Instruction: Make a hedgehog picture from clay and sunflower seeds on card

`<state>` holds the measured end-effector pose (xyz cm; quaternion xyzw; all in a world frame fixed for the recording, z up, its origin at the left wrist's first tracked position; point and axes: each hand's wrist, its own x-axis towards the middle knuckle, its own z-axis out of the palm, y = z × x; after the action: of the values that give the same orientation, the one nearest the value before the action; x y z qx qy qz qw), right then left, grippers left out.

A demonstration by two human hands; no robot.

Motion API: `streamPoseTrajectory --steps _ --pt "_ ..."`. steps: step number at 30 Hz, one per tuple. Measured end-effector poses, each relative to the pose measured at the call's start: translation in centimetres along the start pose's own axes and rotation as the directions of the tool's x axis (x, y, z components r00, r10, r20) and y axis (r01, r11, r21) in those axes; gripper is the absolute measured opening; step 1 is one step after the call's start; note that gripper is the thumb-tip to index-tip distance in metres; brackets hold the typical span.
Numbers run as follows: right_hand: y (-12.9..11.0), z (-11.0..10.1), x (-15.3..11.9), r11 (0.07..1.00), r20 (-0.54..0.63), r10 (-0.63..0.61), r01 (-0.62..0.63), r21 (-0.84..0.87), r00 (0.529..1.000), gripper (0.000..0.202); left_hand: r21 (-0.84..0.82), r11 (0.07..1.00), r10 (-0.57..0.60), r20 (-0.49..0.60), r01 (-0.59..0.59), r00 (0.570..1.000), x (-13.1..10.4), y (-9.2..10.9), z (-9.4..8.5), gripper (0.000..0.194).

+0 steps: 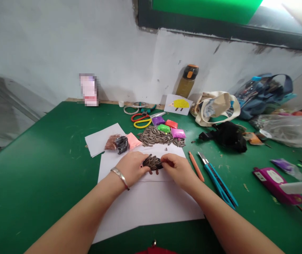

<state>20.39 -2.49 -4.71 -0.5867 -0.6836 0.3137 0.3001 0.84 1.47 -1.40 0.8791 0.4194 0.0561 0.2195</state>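
Note:
A small dark figure [152,162] covered with overlapping striped seeds lies on white paper [151,201], with two brown feet at its lower edge. My left hand [132,168] rests at its left side, fingers apart, thumb and fingertips touching its edge. At its right end, my right hand [178,169] is closed in a pinch; what sits between the fingertips is too small to make out. Beyond the hands lies a pile of sunflower seeds [153,137], with green clay [164,128], pink clay [178,133], red clay [171,124] and purple clay [158,120] packs around it.
Scissors [142,121], brown clay [112,141] and a yellow hedgehog picture [178,104] lie farther back. Right of the paper are an orange stick [196,166], a blue cutter [218,181], a black pouch [227,137] and a magenta device [275,183]. A bottle [187,81] stands behind.

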Motion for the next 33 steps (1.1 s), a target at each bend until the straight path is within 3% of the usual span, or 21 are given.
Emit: streamPoseTrajectory --steps 6,15,33 --pt "-0.1 0.1 0.0 0.996 0.002 -0.076 0.076 -0.038 0.997 0.021 0.020 0.999 0.041 -0.029 -0.041 0.999 0.0 0.0 0.7 0.011" --pt "-0.1 0.0 -0.2 0.991 0.020 -0.120 0.121 -0.064 0.993 0.018 0.081 0.997 0.006 -0.114 0.003 0.993 0.1 -0.2 1.8 0.021" --pt "-0.3 0.6 -0.3 0.969 0.063 -0.133 0.143 -0.200 0.989 0.018 0.112 0.994 -0.008 -0.068 0.016 0.998 0.1 0.1 2.0 0.017"
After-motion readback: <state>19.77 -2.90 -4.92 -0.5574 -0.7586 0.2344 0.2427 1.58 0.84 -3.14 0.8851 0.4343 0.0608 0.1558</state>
